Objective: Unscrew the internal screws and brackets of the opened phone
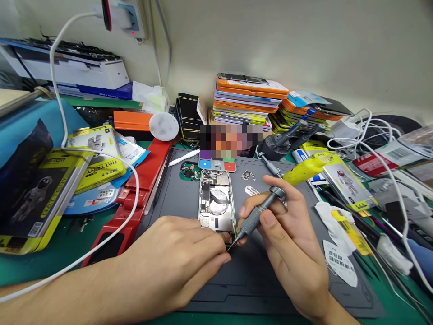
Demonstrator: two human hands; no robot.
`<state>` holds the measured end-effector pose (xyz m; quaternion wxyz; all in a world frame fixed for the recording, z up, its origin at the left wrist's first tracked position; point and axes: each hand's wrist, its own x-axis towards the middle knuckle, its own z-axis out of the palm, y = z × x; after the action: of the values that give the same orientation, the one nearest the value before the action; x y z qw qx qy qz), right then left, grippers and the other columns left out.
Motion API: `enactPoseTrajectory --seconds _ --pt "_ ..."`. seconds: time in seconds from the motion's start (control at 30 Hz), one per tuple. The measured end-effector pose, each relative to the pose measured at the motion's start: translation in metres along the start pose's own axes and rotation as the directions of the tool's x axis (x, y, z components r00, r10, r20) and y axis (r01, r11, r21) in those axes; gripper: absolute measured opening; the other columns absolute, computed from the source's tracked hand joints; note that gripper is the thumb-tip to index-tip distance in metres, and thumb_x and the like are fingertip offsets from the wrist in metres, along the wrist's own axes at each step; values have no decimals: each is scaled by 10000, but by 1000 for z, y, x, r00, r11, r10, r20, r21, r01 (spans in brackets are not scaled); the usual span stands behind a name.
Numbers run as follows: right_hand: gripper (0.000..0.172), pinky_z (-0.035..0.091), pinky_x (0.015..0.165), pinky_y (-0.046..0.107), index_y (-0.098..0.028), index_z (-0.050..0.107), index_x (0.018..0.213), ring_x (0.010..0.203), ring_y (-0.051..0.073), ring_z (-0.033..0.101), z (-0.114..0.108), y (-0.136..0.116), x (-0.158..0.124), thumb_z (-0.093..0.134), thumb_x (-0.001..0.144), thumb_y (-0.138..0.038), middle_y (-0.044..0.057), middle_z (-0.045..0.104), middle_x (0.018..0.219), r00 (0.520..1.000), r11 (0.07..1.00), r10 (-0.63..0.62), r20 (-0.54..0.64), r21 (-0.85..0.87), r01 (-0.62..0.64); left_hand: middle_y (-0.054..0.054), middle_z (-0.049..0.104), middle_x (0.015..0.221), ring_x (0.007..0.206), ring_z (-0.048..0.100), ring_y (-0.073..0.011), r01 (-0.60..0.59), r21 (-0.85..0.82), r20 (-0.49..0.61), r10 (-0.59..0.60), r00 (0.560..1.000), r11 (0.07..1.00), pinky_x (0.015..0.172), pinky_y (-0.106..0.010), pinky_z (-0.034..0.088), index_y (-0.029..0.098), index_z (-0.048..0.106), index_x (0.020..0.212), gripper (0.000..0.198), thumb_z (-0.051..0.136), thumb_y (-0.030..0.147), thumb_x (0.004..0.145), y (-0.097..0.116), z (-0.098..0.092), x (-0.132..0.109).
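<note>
An opened phone [216,201] lies face down on a dark grey work mat [250,275], its inner parts exposed. My right hand [287,243] is closed round a grey precision screwdriver [260,212], whose tip meets the phone's near right corner. My left hand [176,262] rests on the mat at the phone's near end. Its fingers are pinched together close to the screwdriver tip; whatever they hold is too small to make out.
Small loose parts [248,175] lie on the mat beyond the phone. A red tool [135,198] and battery boxes [98,167] sit left. Stacked phone cases [246,97] stand behind. White cables [372,135], tweezers and wipes crowd the right.
</note>
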<state>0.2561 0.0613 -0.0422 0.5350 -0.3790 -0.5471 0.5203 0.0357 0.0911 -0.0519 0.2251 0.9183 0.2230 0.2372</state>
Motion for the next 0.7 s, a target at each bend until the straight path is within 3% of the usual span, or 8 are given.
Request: enactPoseTrajectory --seconds 0.17,0.33,0.43,0.5,0.6,0.7 --pt "348 636 723 192 -246 303 1514 857 109 584 0 -2 1 436 1196 -290 82 536 1084 999 998 -30 -43 -52 28 29 655 827 681 572 -168 -8 1 1 8 1000 1000 616 -366 365 204 607 998 192 481 253 1135 -1 0 -1" --pt "413 628 768 197 -268 342 1582 998 129 595 -5 0 0 468 1193 -207 88 557 1134 957 913 -267 -114 -348 213 11 723 900 697 625 -187 -59 88 -50 64 997 994 599 -377 431 182 646 952 205 522 233 1109 3 -1 -1" --pt "543 608 845 255 -292 348 1621 1037 134 620 -9 4 -3 508 1146 -81 87 563 1210 912 760 -410 17 -546 352 -25 779 1111 778 683 -209 -138 174 -59 150 987 975 635 -391 511 151 689 978 178 555 206 1082 5 -3 -1" --pt "593 597 926 299 -283 360 1620 1084 140 627 -12 7 -5 519 1114 -18 96 548 1294 890 687 -442 115 -594 418 -28 784 1106 786 693 -212 -140 175 -61 153 986 974 651 -390 543 145 700 982 182 558 205 1079 6 -4 -2" --pt "601 585 1014 339 -245 362 1623 1165 149 610 -14 10 -7 507 1100 13 116 502 1381 882 661 -432 186 -601 450 -13 780 1015 752 684 -212 -117 148 -61 127 990 982 642 -385 554 157 696 941 209 553 212 1082 6 -4 -2" --pt "595 576 1033 328 -209 362 1615 1196 149 602 -15 11 -7 495 1088 34 121 497 1372 877 647 -433 209 -605 464 -24 786 1061 779 697 -220 -119 146 -45 126 991 982 638 -392 557 160 690 911 243 537 218 1091 6 -4 -1"
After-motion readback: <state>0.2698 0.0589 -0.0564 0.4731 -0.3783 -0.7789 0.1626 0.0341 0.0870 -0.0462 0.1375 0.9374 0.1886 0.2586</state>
